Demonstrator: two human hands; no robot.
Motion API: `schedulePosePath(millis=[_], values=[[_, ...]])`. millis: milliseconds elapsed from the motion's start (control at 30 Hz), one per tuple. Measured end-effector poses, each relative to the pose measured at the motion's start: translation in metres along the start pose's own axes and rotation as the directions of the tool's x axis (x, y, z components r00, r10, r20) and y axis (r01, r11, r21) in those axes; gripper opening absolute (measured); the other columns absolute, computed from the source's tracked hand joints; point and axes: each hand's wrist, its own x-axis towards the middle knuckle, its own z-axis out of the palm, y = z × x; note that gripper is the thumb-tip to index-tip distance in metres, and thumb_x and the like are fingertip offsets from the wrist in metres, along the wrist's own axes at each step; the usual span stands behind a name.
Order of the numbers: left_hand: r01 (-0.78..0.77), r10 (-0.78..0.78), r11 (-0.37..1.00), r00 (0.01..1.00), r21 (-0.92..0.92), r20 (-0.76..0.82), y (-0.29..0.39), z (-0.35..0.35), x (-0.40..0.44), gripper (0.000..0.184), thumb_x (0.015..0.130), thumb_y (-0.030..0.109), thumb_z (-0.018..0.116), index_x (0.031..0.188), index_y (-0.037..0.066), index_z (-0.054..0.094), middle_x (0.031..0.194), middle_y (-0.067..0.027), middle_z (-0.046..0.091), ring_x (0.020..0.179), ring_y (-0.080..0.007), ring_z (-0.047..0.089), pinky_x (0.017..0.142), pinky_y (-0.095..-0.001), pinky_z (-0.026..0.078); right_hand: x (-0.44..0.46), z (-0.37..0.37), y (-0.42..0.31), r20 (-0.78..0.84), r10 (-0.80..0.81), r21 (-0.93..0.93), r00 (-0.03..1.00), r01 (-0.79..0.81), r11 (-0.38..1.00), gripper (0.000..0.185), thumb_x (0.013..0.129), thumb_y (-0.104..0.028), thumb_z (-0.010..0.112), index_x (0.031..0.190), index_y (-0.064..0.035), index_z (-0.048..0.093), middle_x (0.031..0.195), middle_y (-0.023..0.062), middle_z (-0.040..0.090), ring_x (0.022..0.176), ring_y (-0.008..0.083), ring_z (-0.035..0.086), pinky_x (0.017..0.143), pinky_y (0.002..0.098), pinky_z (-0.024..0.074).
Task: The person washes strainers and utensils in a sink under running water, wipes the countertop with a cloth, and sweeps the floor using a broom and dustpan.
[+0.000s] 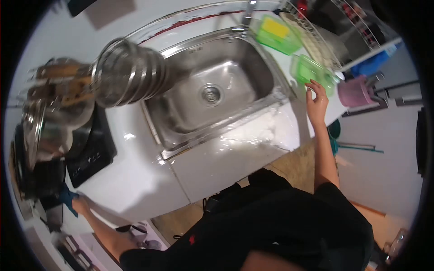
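At the counter's left end, my left hand (80, 205) is closed on a dark blue cloth (68, 198), beside a black pot and a black induction cooktop (92, 158). Over on the right, my right hand (318, 100) is raised with its fingers apart and slightly bent, holding nothing. It is nearest to a clear green plastic container (309, 72) on the counter's right end; whether it touches the container I cannot tell. A stainless steel sink (199, 92) lies between my two hands, and water glistens on the white counter (253, 137) in front of it.
Stacked metal bowls (131, 74) lean at the sink's left edge. Beyond them are wooden-handled utensils (68, 83) and a glass lid (36, 131). A yellow sponge (275, 28) sits in a green holder behind the tap (246, 20). At right are a dish rack (334, 34) and a pink container (355, 92).
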Motion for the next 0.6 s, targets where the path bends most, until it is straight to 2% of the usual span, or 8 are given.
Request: schedulePosePath(millis=[100, 233, 267, 300, 333, 400, 500, 600], values=[[-0.086, 0.086, 0.996, 0.996, 0.013, -0.004, 0.064, -0.049, -0.054, 0.022, 0.074, 0.019, 0.049, 0.074, 0.001, 0.061, 0.073, -0.021, 0.06, 0.071, -0.0378, 0.059, 0.064, -0.0452, 0.047, -0.003, -0.022, 0.022, -0.251, -0.063, -0.135, 0.966, 0.029, 0.99, 0.019, 0.075, -0.007, 0.053, 0.093, -0.0041, 0.058, 0.101, 0.0137, 0.052, 0.095, 0.0268, 0.048, 0.076, 0.0339, 0.04], [-0.245, 0.325, 0.877, 0.936, -0.412, 0.136, 0.153, -0.117, -0.149, 0.017, 0.068, 0.011, 0.056, 0.08, 0.001, 0.061, 0.074, -0.0175, 0.061, 0.07, -0.029, 0.061, 0.067, -0.0357, 0.047, -0.003, -0.042, 0.055, -0.485, 0.127, -0.096, 0.865, -0.198, 0.976, 0.035, 0.075, -0.013, 0.057, 0.106, -0.001, 0.046, 0.089, 0.0141, 0.045, 0.09, 0.0267, 0.043, 0.072, 0.0338, 0.0381], [-0.13, 0.334, 0.768, 0.917, -0.627, 0.219, 0.161, -0.114, -0.167, 0.013, 0.072, 0.014, 0.057, 0.083, 0.005, 0.059, 0.075, -0.0083, 0.062, 0.07, -0.0171, 0.059, 0.065, -0.0289, 0.045, 0.0, -0.042, 0.073, -0.529, 0.184, -0.051, 0.829, -0.247, 0.968, 0.039, 0.075, -0.014, 0.058, 0.108, -0.0003, 0.044, 0.089, 0.0146, 0.045, 0.09, 0.0269, 0.042, 0.072, 0.0335, 0.0376], [0.118, 0.298, 0.56, 0.895, -0.82, 0.333, 0.164, -0.097, -0.175, 0.012, 0.076, 0.015, 0.056, 0.086, 0.008, 0.057, 0.078, 0.0002, 0.056, 0.068, -0.0084, 0.05, 0.063, -0.0249, 0.041, 0.004, -0.04, 0.117, -0.531, 0.023, -0.338, 0.847, -0.237, 0.911, 0.051, 0.074, -0.018, 0.06, 0.114, 0.0031, 0.037, 0.094, 0.0175, 0.046, 0.08, 0.026, 0.05, 0.063, 0.0319, 0.0431], [0.352, 0.208, 0.49, 0.841, -0.797, 0.499, 0.205, -0.159, -0.193, 0.009, 0.08, 0.015, 0.053, 0.087, 0.01, 0.055, 0.079, 0.0043, 0.052, 0.068, -0.0062, 0.045, 0.061, -0.0245, 0.039, 0.012, -0.04, 0.118, -0.45, 0.312, -0.011, 0.837, -0.355, 0.935, 0.052, 0.073, -0.018, 0.06, 0.114, 0.0036, 0.036, 0.096, 0.0181, 0.047, 0.074, 0.0251, 0.051, 0.059, 0.0311, 0.0442], [0.4, 0.15, 0.189, 0.891, -0.897, 0.428, 0.233, -0.206, -0.198, 0.013, 0.079, 0.014, 0.052, 0.089, 0.006, 0.052, 0.083, -0.0025, 0.053, 0.078, -0.0093, 0.05, 0.071, -0.0252, 0.041, 0.028, -0.051, 0.111, -0.029, 0.705, 0.532, 0.709, -0.586, 0.611, 0.054, 0.073, -0.019, 0.06, 0.115, 0.0046, 0.035, 0.1, 0.0193, 0.048, 0.062, 0.0233, 0.055, 0.049, 0.0293, 0.0466], [0.44, 0.47, -0.231, 0.831, -0.868, 0.297, 0.29, -0.318, -0.22, 0.024, 0.081, 0.018, 0.049, 0.1, 0.004, 0.047, 0.09, -0.0067, 0.054, 0.084, -0.0164, 0.054, 0.077, -0.0289, 0.044, 0.043, -0.05, 0.136, 0.183, 0.663, 0.63, 0.725, -0.605, 0.488, 0.043, 0.076, -0.018, 0.057, 0.109, 0.0062, 0.045, 0.091, 0.0171, 0.055, 0.052, 0.0209, 0.057, 0.043, 0.0278, 0.0475], [0.418, 0.536, -0.318, 0.82, -0.851, 0.202, 0.35, -0.384, -0.264, 0.028, 0.081, 0.018, 0.049, 0.102, 0.0, 0.046, 0.094, -0.009, 0.054, 0.088, -0.017, 0.053, 0.081, -0.0286, 0.042, 0.053, -0.048, 0.147, 0.357, 0.509, 0.699, 0.783, -0.585, 0.41, 0.032, 0.079, -0.014, 0.053, 0.104, 0.0053, 0.052, 0.085, 0.0147, 0.058, 0.054, 0.0197, 0.059, 0.045, 0.0273, 0.0494]])
